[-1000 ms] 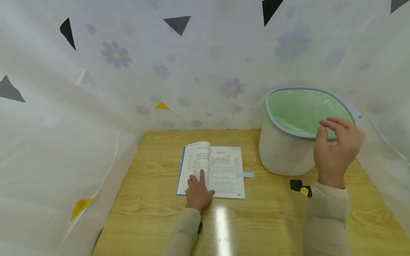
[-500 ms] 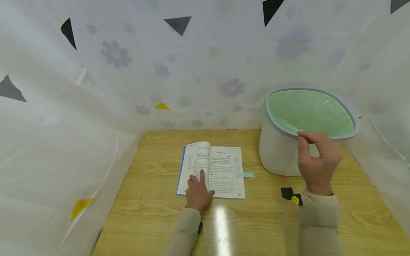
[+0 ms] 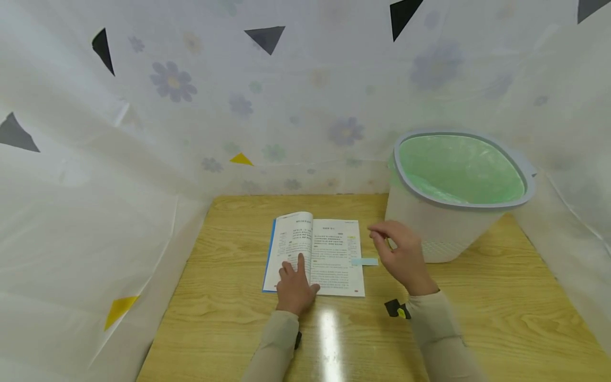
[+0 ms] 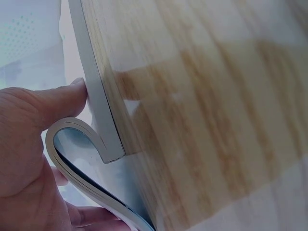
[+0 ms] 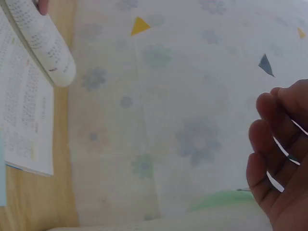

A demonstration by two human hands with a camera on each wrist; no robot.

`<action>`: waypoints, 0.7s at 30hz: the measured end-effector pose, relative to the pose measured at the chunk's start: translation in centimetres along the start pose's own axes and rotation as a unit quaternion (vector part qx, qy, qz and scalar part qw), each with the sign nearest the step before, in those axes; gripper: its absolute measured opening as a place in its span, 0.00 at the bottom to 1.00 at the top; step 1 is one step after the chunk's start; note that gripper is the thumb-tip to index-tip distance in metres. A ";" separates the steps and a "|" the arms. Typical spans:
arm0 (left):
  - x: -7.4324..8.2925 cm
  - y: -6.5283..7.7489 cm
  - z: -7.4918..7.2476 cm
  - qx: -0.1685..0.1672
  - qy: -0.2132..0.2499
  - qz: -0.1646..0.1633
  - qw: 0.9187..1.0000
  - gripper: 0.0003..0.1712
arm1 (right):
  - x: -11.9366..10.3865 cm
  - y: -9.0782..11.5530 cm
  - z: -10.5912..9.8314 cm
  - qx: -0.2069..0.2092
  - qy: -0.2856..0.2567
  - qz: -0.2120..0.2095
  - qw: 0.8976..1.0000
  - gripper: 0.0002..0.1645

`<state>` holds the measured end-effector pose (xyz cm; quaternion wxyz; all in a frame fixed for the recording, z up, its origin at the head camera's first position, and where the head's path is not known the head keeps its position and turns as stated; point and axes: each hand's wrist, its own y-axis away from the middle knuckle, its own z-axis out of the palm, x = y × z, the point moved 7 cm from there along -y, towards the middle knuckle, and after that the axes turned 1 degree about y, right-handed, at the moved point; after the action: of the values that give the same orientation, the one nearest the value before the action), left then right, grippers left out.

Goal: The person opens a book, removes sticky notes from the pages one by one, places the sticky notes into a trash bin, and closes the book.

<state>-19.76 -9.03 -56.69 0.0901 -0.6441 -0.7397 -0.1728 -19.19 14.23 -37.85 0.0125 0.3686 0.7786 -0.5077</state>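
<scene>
An open book (image 3: 336,249) with a blue cover lies on the table, its left pages curving up beside the spine. My left hand (image 3: 295,289) rests on its lower part, fingers spread over the left page and thumb on the right page. In the left wrist view, the thumb (image 4: 62,101) touches the right page near its bottom edge. A pale blue paper strip (image 3: 365,261) sticks out past the book's right edge. My right hand (image 3: 401,254) is raised to the right of that strip, fingers loosely bent and thumb close to the index fingertip, with nothing visible between them.
A white bin (image 3: 444,233) with a grey rim and a green liner stands at the back right, behind my right hand. The wood-grain table (image 3: 229,329) meets white flowered sheeting (image 3: 296,132) at the back and sides.
My right hand has moved left and lower, from above the bin's front rim to just right of the blue strip; its thumb and fingertips have come together. My left hand and the book stay put.
</scene>
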 end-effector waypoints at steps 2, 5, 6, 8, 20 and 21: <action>0.0 0.1 -0.1 -0.005 0.005 -0.001 1.000 0.54 | 0.5 0.8 1.8 -0.053 0.012 0.027 0.998 0.09; 0.0 0.2 -0.2 -0.010 0.005 -0.003 1.000 0.54 | 1.5 2.2 4.5 -0.136 0.033 0.073 0.987 0.07; -0.1 0.2 -0.3 -0.009 0.003 -0.004 1.000 0.54 | 1.9 2.7 5.3 -0.160 0.037 0.090 0.982 0.07; -0.1 0.1 -0.4 -0.008 -0.002 -0.006 1.000 0.54 | 3.0 3.7 6.9 -0.200 0.043 0.123 0.971 0.07; 0.2 -0.2 0.0 -0.014 0.002 -0.004 1.000 0.55 | 8.8 8.5 11.6 -0.301 0.118 0.240 0.915 0.15; 0.2 -0.2 0.1 -0.015 0.002 -0.003 1.000 0.55 | 9.1 8.8 11.6 -0.305 0.124 0.250 0.911 0.15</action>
<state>-19.94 -8.79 -56.72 0.0819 -0.6423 -0.7391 -0.1854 -24.79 11.89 -53.91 0.1537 0.5893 0.7733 -0.1764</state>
